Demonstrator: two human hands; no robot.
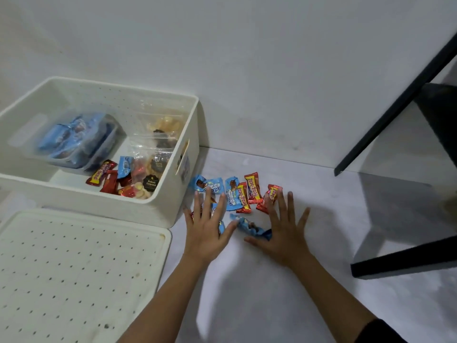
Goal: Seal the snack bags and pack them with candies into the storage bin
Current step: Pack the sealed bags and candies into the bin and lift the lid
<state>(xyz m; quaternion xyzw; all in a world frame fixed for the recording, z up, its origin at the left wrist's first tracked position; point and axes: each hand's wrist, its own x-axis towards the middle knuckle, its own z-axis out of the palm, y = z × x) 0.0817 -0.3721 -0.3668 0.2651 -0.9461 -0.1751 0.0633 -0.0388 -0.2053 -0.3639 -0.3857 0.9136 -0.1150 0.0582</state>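
A white storage bin [170, 194] stands at the left, holding clear snack bags [158, 142], a blue packet bundle [76, 139] and several candies [108, 175]. To its right, several red candies [253, 188] and blue candies [232, 191] lie loose on the pale floor. My left hand [209, 231] is spread flat over the candies nearest the bin. My right hand [284, 231] lies flat with straight fingers, its fingertips over a red candy [270, 194] and its thumb beside a crumpled blue wrapper [249, 227].
The bin's white perforated lid [74, 273] lies flat at the front left. Black furniture legs [395, 120] slant across the right side, with a black base bar [405, 261] on the floor. A white wall runs behind.
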